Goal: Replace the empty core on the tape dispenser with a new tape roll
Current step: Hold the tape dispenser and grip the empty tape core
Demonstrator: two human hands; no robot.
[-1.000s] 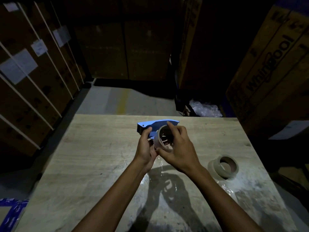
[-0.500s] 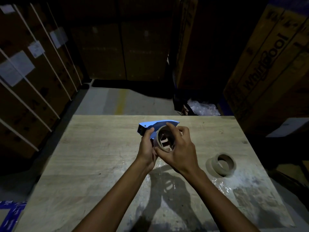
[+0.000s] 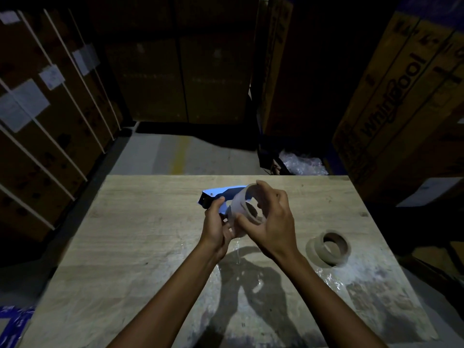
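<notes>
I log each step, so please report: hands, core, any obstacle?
Left hand holds dispenser. Right hand grips empty core. New roll lies on table. Nothing blocks.

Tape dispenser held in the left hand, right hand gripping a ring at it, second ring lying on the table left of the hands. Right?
No: the head view shows the second ring on the table right of the hands, not left. The left hand holds the tape dispenser and the right hand grips the ring at it.
</notes>
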